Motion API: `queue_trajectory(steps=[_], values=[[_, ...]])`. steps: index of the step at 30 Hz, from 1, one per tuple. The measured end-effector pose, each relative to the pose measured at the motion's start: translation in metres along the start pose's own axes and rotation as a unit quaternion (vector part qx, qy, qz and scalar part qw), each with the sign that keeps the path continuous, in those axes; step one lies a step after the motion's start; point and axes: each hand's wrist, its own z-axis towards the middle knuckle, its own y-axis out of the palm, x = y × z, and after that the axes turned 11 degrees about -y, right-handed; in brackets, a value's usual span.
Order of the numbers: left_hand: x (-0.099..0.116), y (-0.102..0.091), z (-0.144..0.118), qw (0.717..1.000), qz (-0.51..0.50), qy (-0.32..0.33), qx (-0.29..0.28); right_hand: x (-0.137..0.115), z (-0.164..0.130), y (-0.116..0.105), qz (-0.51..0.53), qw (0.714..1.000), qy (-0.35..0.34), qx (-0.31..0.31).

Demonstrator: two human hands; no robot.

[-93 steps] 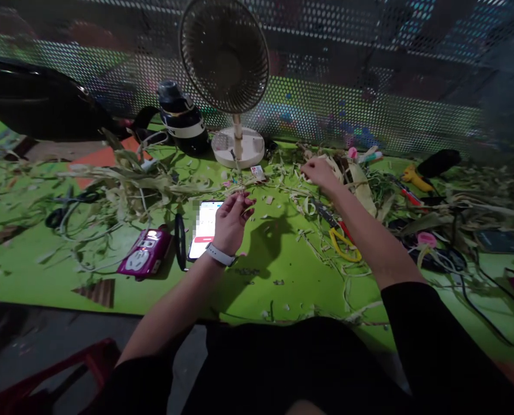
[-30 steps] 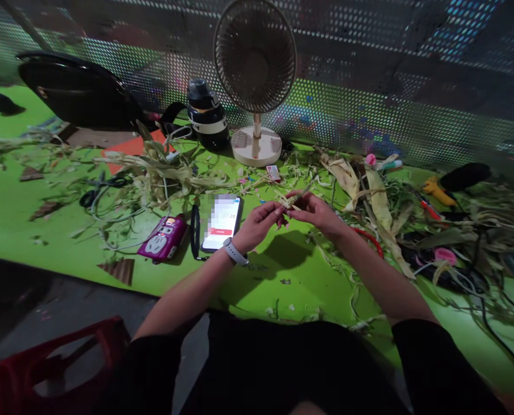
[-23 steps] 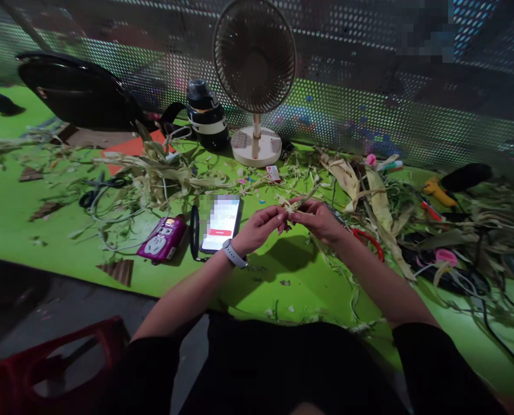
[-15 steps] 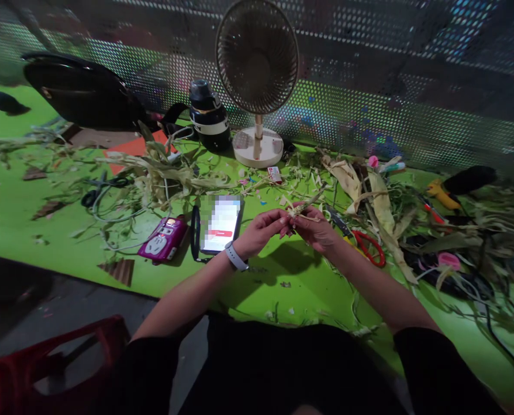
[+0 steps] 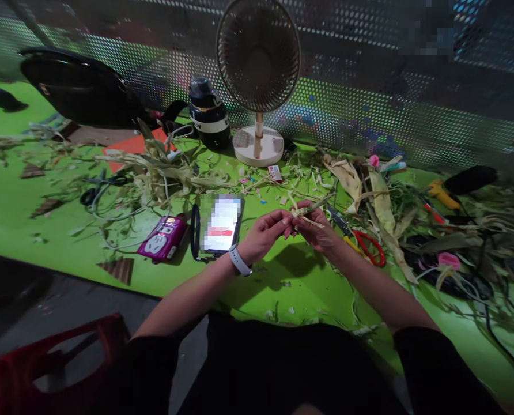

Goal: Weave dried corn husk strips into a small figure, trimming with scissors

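Observation:
In the head view, both hands meet over the green table (image 5: pixel 278 302) around a small knotted piece of corn husk (image 5: pixel 299 212). My left hand (image 5: pixel 264 231), with a pale watch strap on its wrist, pinches the piece's left side between thumb and fingers. Wrapped round the other side is my right hand (image 5: pixel 320 231). A greenish stem-like end points up to the right, and thin pale strips stick out. Fingers partly hide the piece. Just right of my right hand lie red-handled scissors (image 5: pixel 369 248); left of my left hand stands a lit phone (image 5: pixel 222 225).
A fan (image 5: pixel 258 144) and a dark bottle (image 5: pixel 209 118) stand at the back. A purple device (image 5: pixel 162 237) lies left of the phone. Dried corn husks (image 5: pixel 380 199), a yellow-handled glue gun (image 5: pixel 443 193) and cables are on the right. A red chair (image 5: pixel 105 340) is lower left.
Both hands have shifted slightly right with the corn husk piece. Its stem end has tipped lower, and a pale strip now sticks up at its left. My left wrist has turned a little.

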Motion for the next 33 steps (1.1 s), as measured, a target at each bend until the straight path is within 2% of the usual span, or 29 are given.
queue_trajectory(steps=[6, 10, 13, 18, 21, 24, 27, 29, 33], values=[[0.004, -0.002, 0.000, 0.999, -0.007, -0.030, -0.011, 0.003, 0.001, -0.001, -0.015, 0.999, 0.028, 0.022], [0.003, 0.002, -0.002, 0.998, -0.047, -0.034, -0.005, 0.002, 0.002, 0.002, -0.015, 0.999, 0.013, 0.040], [0.001, 0.006, -0.002, 0.997, -0.065, -0.032, 0.001, 0.001, 0.000, 0.002, -0.034, 0.999, 0.003, 0.031], [0.002, 0.001, -0.001, 1.000, -0.025, -0.015, 0.010, 0.002, -0.001, 0.003, -0.032, 0.999, -0.005, 0.038], [0.003, -0.005, 0.001, 1.000, 0.003, -0.020, 0.011, -0.001, 0.005, -0.002, -0.046, 0.998, 0.023, 0.029], [0.004, -0.009, 0.003, 0.998, 0.006, -0.035, 0.043, -0.016, 0.016, -0.018, -0.131, 0.990, 0.047, 0.005], [0.005, -0.010, 0.004, 0.995, 0.020, -0.047, 0.081, -0.040, 0.028, -0.041, -0.272, 0.961, -0.027, 0.044], [0.006, -0.010, 0.004, 0.993, 0.039, -0.044, 0.098, -0.058, 0.034, -0.057, -0.364, 0.925, -0.075, 0.076], [0.006, -0.011, 0.004, 0.991, 0.051, -0.012, 0.122, -0.087, 0.039, -0.088, -0.475, 0.854, -0.158, 0.143]])
